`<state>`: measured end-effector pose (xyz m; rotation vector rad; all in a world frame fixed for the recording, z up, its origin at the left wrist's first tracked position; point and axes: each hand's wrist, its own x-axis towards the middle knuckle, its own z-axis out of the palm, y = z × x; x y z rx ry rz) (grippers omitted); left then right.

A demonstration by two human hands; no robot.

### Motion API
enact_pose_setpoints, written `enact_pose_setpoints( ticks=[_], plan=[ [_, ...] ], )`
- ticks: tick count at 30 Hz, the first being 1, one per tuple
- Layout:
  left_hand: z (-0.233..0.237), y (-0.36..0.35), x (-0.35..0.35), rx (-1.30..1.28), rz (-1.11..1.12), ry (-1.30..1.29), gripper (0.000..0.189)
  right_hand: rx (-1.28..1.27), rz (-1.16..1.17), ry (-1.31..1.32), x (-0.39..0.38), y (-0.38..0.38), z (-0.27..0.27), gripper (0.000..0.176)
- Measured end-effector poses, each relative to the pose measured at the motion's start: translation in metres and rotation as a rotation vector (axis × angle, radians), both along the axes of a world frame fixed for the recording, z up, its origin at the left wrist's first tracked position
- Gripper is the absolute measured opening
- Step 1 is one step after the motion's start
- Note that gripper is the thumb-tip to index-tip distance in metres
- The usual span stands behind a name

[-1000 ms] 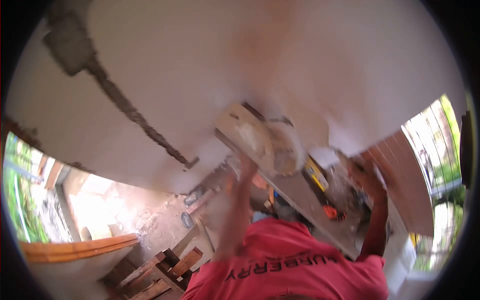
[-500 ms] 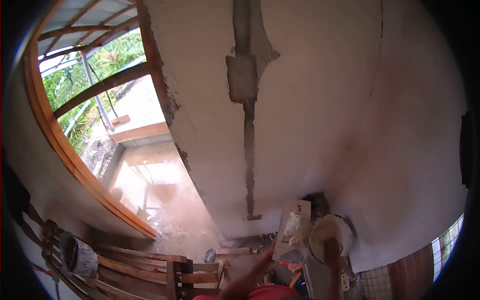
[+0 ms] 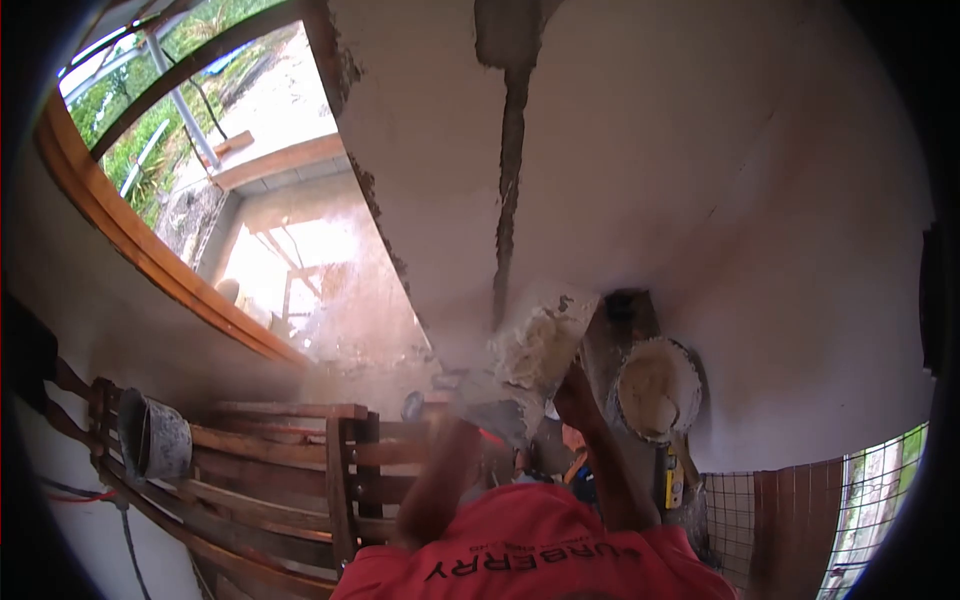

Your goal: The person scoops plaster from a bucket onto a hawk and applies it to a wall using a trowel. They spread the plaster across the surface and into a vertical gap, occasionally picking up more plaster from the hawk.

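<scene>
A pale board (image 3: 575,325) with a heap of wet white plaster (image 3: 535,350) on it is tilted in front of the wall. My right hand (image 3: 573,396) is closed on the board's right edge. My left hand (image 3: 452,428) is blurred by motion, lower and to the left. It appears closed on a flat, plaster-smeared trowel (image 3: 508,412), whose handle is hidden. To the right, a round bucket (image 3: 692,372) contains pale plaster mix (image 3: 648,378), with a scoop-like tool (image 3: 660,412) lying in it.
A plastered wall (image 3: 640,180) with a grey filled groove (image 3: 510,170) rises ahead. On the left are a wooden doorway frame (image 3: 170,300), a slatted wooden bench (image 3: 270,450) and a smeared bucket (image 3: 165,440). A yellow spirit level (image 3: 675,480) and wire mesh (image 3: 735,510) are at right.
My right hand has left the bucket and moved to the board. The board with plaster has shifted up and left. My left hand has moved left, and the view has tilted down.
</scene>
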<state>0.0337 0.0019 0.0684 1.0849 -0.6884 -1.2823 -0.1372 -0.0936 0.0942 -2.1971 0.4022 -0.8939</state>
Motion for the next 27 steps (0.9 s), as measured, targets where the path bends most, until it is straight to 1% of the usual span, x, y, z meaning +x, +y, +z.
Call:
enact_pose_setpoints(
  ticks=[1, 2, 4, 6, 8, 10, 11, 12, 14, 16, 18, 21, 24, 26, 27],
  plan=[
    [0.002, 0.005, 0.003, 0.004, 0.009, 0.027, 0.039, -0.052, 0.014, -0.005, 0.006, 0.004, 0.006, 0.043],
    [0.004, 0.009, 0.005, 0.006, 0.018, 0.044, 0.039, -0.036, 0.023, -0.033, 0.008, 0.011, 0.014, 0.043],
    [0.009, 0.015, 0.010, 0.010, 0.031, 0.078, 0.039, 0.075, 0.047, -0.041, 0.011, 0.023, 0.032, 0.043],
    [0.014, 0.021, 0.015, 0.016, 0.043, 0.096, 0.039, 0.254, 0.076, -0.003, 0.012, 0.030, 0.038, 0.043],
    [0.020, 0.029, 0.022, 0.019, 0.053, 0.096, 0.039, 0.283, 0.028, -0.036, 0.010, 0.037, 0.031, 0.043],
    [0.028, 0.050, 0.032, 0.041, 0.069, 0.073, 0.039, 0.102, -0.014, -0.042, 0.007, 0.034, 0.009, 0.044],
    [0.033, 0.063, 0.040, 0.058, 0.086, 0.044, 0.039, -0.088, -0.030, -0.030, -0.001, 0.026, -0.020, 0.044],
    [0.036, 0.082, 0.050, 0.082, 0.110, 0.011, 0.039, -0.279, -0.045, -0.020, -0.006, 0.020, -0.037, 0.045],
    [0.042, 0.124, 0.079, 0.152, 0.206, -0.107, 0.039, -0.145, -0.036, 0.001, -0.010, 0.022, -0.046, 0.044],
    [0.040, 0.165, 0.118, 0.237, 0.352, -0.270, 0.039, -0.184, -0.050, 0.019, -0.012, 0.024, -0.056, 0.043],
    [0.023, 0.198, 0.152, 0.337, 0.499, -0.547, 0.034, -0.392, -0.079, 0.031, -0.013, 0.028, -0.068, 0.041],
    [0.005, 0.230, 0.159, 0.657, 0.365, -1.727, 0.036, -0.609, -0.166, 0.172, -0.021, 0.037, -0.074, 0.036],
    [-0.032, 0.244, 0.154, 0.558, 0.497, -1.358, 0.038, -0.804, -0.249, 0.274, -0.043, 0.031, -0.077, 0.033],
    [-0.012, 0.241, 0.139, 0.666, 0.423, -1.396, 0.039, -0.951, -0.302, 0.326, -0.064, 0.019, -0.080, 0.037],
    [0.002, 0.240, 0.132, 0.721, 0.390, -1.414, 0.040, -0.910, -0.281, 0.424, -0.067, 0.014, -0.074, 0.038]
  ],
)
